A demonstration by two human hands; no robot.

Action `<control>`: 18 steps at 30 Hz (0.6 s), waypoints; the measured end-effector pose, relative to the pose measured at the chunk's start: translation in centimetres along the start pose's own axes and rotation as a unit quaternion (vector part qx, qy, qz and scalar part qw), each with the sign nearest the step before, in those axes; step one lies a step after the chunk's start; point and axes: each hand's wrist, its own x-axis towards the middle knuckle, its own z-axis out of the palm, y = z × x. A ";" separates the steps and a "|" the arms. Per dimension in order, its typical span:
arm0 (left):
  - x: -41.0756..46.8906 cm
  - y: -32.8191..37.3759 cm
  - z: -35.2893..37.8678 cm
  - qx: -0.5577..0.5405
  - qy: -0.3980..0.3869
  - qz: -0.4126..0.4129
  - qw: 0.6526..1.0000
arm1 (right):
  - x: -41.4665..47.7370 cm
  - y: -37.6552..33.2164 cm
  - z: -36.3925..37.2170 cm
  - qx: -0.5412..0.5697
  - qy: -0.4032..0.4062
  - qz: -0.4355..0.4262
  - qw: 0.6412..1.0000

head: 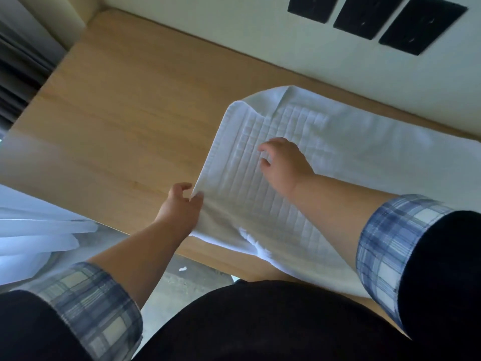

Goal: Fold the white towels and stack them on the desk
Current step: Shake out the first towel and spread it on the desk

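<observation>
Flanking white towel on desk: white cloth pile, black wall plates.

The towel right of centre is white, with a woven grid of small raised squares over its middle and a plain white border along its edges. The table under it is light tan wood with faint straight grain. Both rolled-up cuffs are plaid in blue, grey and white, below black sleeves. At the upper right of the frame three black rectangular plates sit on a cream-white wall. Sheer white fabric fills the lower left, and dark grey curtain folds run down the upper left. The floor at bottom centre is mottled grey.
</observation>
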 end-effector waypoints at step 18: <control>-6.5 -3.9 2.4 0.401 -0.070 0.399 0.822 | -11.2 -0.7 4.6 -0.101 -0.200 -0.117 0.968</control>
